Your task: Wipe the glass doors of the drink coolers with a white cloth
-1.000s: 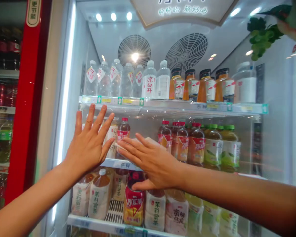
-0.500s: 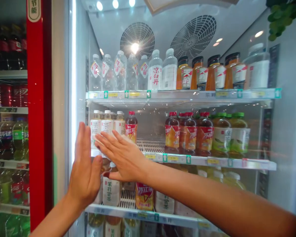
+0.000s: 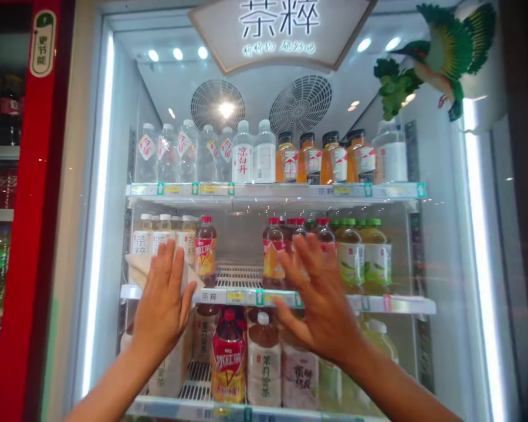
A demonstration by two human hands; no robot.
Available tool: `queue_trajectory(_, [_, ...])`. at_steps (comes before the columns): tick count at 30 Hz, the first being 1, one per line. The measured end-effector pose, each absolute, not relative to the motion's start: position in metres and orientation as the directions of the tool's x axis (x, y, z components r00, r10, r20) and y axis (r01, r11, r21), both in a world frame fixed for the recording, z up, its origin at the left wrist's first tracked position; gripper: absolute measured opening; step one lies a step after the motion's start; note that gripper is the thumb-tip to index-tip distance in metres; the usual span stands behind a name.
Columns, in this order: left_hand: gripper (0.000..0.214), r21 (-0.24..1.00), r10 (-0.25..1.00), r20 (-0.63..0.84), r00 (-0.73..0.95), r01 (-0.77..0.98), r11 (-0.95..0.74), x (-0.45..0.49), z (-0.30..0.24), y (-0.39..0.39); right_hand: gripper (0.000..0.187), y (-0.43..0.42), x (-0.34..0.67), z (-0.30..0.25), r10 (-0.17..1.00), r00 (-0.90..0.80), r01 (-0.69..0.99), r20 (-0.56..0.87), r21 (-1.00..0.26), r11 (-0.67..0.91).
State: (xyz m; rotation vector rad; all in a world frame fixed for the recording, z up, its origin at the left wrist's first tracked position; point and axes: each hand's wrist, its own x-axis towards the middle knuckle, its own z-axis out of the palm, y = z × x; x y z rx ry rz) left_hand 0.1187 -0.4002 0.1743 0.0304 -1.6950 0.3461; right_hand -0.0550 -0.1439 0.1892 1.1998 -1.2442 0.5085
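My left hand point(image 3: 163, 299) lies flat with its fingers nearly straight. Under it, held against the glass front point(image 3: 242, 246) of a drinks cooler, is a pale beige cloth point(image 3: 137, 268), possibly paper; its corners stick out on both sides of the fingers. To the right, my right hand point(image 3: 319, 299) is raised with fingers spread and somewhat blurred, holding nothing visible. Whether it touches the glass I cannot tell. Behind the left hand stand white-capped tea bottles point(image 3: 143, 237) and a red-capped tea bottle point(image 3: 206, 249); behind the right, more red-capped bottles point(image 3: 273, 252).
Water and amber drink bottles line the top shelf point(image 3: 268, 190). Larger bottles, one a red-labelled tea point(image 3: 227, 357), stand on the lower shelf. A bird figure point(image 3: 451, 58) and a lit sign point(image 3: 281, 29) sit high up. At left is a red-framed cooler point(image 3: 37, 234).
My right hand has moved right, away from the left hand, and turned with fingers spread. The cloth now shows under my left hand. The view takes in more of the cooler, with sign and bird.
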Motion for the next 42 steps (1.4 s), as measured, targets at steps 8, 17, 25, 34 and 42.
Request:
queue_trajectory(8, [0.081,-0.39,0.294,0.911,-0.289,-0.376,0.84,0.105,0.213,-0.395,0.085,-0.083,-0.132,0.189,-0.361,0.314,-0.697,0.878,0.472,0.54])
queue_trajectory(17, [0.076,-0.678,0.499,0.696,-0.516,-0.243,0.694,0.083,0.256,-0.366,0.084,-0.085,-0.126,0.189,-0.347,0.3,-0.724,0.889,0.449,0.524])
queue_trajectory(25, [0.075,-0.751,0.566,0.591,-0.574,-0.136,0.646,0.061,0.227,-0.327,0.082,-0.083,-0.126,0.188,-0.344,0.304,-0.731,0.889,0.449,0.513])
queue_trajectory(34, [0.068,-0.521,0.407,0.836,-0.367,-0.302,0.798,0.038,0.257,-0.312,0.078,-0.072,-0.121,0.186,-0.337,0.312,-0.782,0.888,0.441,0.441])
queue_trajectory(42, [0.065,-0.671,0.536,0.7,-0.471,-0.179,0.719,0.011,0.262,-0.271,0.078,-0.01,-0.167,0.192,-0.263,0.263,-0.754,0.928,0.368,0.544])
